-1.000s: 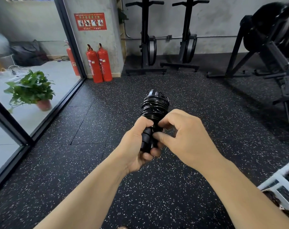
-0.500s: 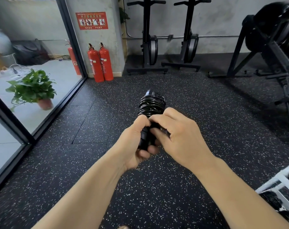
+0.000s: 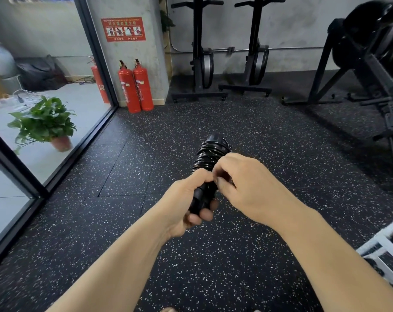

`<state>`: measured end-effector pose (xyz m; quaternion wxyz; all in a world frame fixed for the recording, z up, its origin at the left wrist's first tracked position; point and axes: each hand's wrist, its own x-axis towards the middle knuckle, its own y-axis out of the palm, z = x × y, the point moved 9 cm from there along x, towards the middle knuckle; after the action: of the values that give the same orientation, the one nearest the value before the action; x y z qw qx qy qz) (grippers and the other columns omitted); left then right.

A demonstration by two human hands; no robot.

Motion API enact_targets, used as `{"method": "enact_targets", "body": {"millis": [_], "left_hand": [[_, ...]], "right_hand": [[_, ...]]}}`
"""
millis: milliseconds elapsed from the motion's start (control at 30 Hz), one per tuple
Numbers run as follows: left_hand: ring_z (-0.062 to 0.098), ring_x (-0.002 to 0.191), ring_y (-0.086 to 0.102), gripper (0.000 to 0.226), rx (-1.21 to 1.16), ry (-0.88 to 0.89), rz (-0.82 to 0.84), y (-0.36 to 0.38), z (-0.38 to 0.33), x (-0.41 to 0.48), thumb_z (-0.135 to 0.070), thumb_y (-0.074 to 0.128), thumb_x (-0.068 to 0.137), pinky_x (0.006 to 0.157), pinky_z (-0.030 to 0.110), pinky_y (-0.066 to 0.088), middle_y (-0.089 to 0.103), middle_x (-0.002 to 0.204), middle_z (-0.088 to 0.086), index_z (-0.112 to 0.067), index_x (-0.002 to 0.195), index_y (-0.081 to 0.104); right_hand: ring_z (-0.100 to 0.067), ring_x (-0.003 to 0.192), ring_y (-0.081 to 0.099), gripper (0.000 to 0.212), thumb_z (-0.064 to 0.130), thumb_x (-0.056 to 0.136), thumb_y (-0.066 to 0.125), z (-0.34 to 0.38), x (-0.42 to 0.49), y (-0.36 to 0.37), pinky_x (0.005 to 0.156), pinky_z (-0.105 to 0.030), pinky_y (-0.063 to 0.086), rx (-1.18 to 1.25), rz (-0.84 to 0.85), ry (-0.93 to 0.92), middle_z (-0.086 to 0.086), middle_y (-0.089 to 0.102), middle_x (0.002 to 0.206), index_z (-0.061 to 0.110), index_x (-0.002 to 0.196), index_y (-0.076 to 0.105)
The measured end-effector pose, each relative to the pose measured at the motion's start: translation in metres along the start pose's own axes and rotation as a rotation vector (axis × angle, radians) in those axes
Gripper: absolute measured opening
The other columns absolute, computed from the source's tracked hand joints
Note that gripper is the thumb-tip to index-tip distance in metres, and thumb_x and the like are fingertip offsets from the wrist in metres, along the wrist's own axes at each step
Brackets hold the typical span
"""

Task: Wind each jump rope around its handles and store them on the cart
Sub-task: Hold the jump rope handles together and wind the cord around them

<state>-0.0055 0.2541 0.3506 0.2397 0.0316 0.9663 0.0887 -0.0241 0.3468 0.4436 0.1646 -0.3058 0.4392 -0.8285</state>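
Gym floor [image 3: 114,221], hands [image 3: 182,201] [image 3: 247,188] gripping wound jump rope [image 3: 210,152]

- At centre, rope [image 3: 210,154] above the floor [image 3: 123,176], left hand [image 3: 182,206] at its near end, right hand [image 3: 247,188] on its right
- Behind left, extinguishers [image 3: 136,86] against the pillar [image 3: 128,52]
- Far left, plant [image 3: 42,122] beyond the glass [image 3: 56,41]
- Lower right, cart [image 3: 384,251]

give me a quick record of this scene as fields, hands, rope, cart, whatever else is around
setting: gym, black speckled floor
jump rope: black, cord wound around its handles, held above the floor
left hand: grips the lower handle ends
right hand: pinches the rope just below the coils
cart: white frame at lower right edge, rope not on it
nearby: two red fire extinguishers by the pillar; potted plant behind the glass
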Motion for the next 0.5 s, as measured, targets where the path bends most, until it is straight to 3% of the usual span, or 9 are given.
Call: {"method": "enact_targets", "body": {"millis": [167,333,500], "left_hand": [[0.009,0.04,0.039,0.008,-0.093,-0.034,0.127,0.019,-0.001,0.002,-0.016,0.052,0.081,0.028,0.012,0.023,0.053,0.063,0.007,-0.01,0.087,0.053],[0.008,0.041,0.037,0.027,-0.258,-0.077,0.216,0.04,-0.004,0.001,-0.017,0.055,0.064,0.029,0.011,0.022,0.05,0.064,0.006,-0.011,0.09,0.05],[0.007,0.041,0.038,0.021,-0.41,-0.12,0.323,0.056,-0.007,-0.005,-0.017,0.054,0.064,0.03,0.009,0.02,0.048,0.064,0.006,-0.003,0.069,0.069]], "right_hand": [[-0.017,0.073,0.054,0.008,0.024,0.089,0.052,-0.007,-0.007,-0.011,0.068,-0.039,0.045,0.034,-0.12,0.028,0.006,0.052,0.087,0.017,0.086,0.053],[-0.006,0.072,0.051,0.007,0.025,0.087,0.053,-0.031,-0.013,-0.021,0.062,-0.021,0.04,0.134,-0.254,0.103,0.01,0.052,0.083,0.019,0.082,0.053],[-0.001,0.066,0.051,0.011,0.026,0.086,0.047,-0.044,-0.017,-0.028,0.057,-0.01,0.036,0.26,-0.363,0.186,0.012,0.053,0.074,0.018,0.083,0.054]]}}
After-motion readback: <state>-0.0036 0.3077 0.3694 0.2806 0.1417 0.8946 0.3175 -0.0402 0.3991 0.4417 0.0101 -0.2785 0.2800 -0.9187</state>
